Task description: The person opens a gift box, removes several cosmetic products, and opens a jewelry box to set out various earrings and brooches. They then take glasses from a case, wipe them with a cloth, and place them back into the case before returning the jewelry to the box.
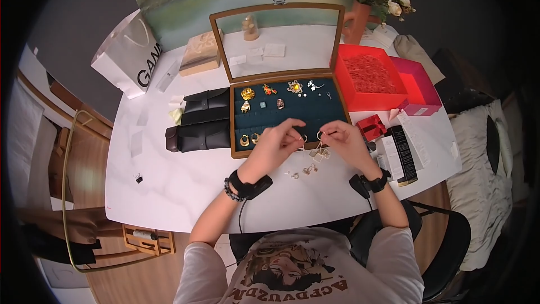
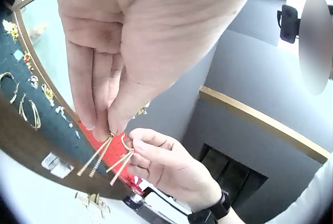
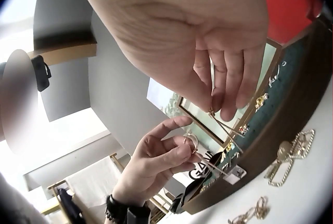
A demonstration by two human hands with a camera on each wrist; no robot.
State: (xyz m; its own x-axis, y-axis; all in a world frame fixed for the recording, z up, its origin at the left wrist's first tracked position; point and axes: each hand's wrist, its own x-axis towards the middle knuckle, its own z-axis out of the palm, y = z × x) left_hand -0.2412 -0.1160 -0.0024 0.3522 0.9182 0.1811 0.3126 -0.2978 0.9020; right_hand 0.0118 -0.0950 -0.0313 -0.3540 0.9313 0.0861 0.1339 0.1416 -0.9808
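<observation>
Over the front edge of an open wooden jewellery box [image 1: 233, 126], both hands hold gold earrings. My left hand [image 1: 296, 133] pinches a gold earring with long hanging bars [image 2: 95, 157] between thumb and fingers. Close beside it, my right hand [image 1: 326, 133] pinches a matching bar earring [image 2: 120, 162] by its hoop. In the right wrist view the right hand's earring [image 3: 225, 126] hangs from the fingertips, opposite the left hand [image 3: 156, 161]. The box's teal lining [image 1: 292, 114] carries several brooches, rings and gold hoops.
Loose gold earrings [image 1: 318, 155] and smaller pieces [image 1: 308, 170] lie on the white table [image 1: 180, 191] below the hands. Black pouches [image 1: 205, 121] lie left of the box. Red boxes [image 1: 371, 79], slim cartons [image 1: 404, 152], a white bag [image 1: 129, 56] and a flower vase [image 1: 360, 19] stand around.
</observation>
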